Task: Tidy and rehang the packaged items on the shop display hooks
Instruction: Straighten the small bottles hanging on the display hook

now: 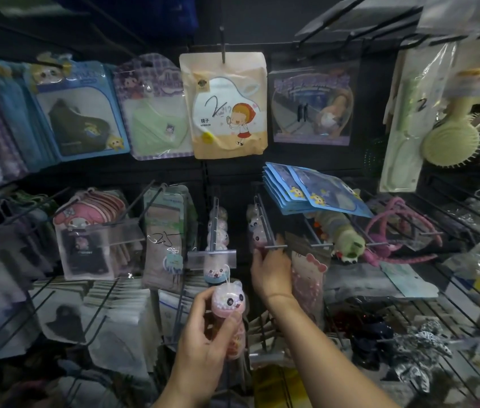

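While both hands work low centre of the frame:
left hand (203, 328): fingers closed round panda jar (230, 301) (loop on top)
right hand (271, 270): fingers pinching hook (265, 228) tip

The cream pouch (223, 106) hanging at top centre carries the printed characters "镜子" with "MIRROR" beneath them, and a handwritten mark like a "2" across its white panel. The beige pack (164, 240) below left bears a handwritten "25". The clear bag (422, 104) holding a hairbrush shows a handwritten "2". Other packaging print is too blurred to read.
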Demonstrator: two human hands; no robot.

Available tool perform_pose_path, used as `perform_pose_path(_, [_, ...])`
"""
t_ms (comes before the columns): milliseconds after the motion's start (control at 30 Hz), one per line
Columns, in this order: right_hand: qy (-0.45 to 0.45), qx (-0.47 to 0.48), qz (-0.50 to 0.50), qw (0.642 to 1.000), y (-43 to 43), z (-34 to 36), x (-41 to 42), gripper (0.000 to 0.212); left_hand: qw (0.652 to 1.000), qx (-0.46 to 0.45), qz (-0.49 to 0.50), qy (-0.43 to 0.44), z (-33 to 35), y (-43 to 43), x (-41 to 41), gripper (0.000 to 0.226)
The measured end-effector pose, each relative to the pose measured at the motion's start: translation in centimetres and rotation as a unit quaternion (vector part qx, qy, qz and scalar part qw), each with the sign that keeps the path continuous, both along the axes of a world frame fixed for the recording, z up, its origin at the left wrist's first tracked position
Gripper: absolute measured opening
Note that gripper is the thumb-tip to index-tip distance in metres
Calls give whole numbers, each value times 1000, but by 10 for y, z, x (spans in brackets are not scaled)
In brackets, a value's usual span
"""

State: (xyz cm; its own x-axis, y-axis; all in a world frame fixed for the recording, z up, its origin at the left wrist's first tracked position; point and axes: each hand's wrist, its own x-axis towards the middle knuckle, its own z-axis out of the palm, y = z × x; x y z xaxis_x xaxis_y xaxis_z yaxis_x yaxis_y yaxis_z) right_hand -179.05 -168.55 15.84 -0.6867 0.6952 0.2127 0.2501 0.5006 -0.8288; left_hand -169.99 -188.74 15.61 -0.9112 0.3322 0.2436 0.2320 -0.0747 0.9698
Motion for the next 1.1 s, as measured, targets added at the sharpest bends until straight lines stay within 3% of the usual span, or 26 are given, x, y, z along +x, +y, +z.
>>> perform_pose_path(67, [3, -19, 10, 1000, -12, 4, 16, 57, 1000, 9, -2, 0, 0, 2, -1, 51])
perform_pose_path(167, [44, -54, 63, 996, -35, 10, 62, 44, 999, 32, 7, 1, 5, 5, -2, 52])
perform_pose_path(300, [169, -115, 115, 972, -53, 8, 128, 31, 999, 35, -11, 17, 11, 12, -4, 42])
perform_pose_path(367, [201, -137, 147, 959, -54, 0, 151, 41, 999, 36, -36, 3, 13, 19, -3, 40])
perform_pose_path(467, [202, -91, 174, 959, -50, -14, 167, 64, 996, 36, -76, -42, 14, 32, -2, 38])
perform_pose_path(567, [190, -57, 146, 969, -45, -22, 165, 78, 995, 18, -86, -55, 15, 42, -2, 39])
perform_pose_path(733, [187, -48, 57, 980, -41, -21, 158, 73, 998, -52, -42, -5, 15, 43, -2, 52])
perform_pose_path(867, [165, 9, -1, 986, -41, -16, 150, 70, 997, -76, -7, 28, 9, 36, -3, 47])
perform_pose_path(1100, [168, 40, 13, 985, -40, -6, 141, 68, 996, -81, 10, 27, 2, 25, -7, 40])
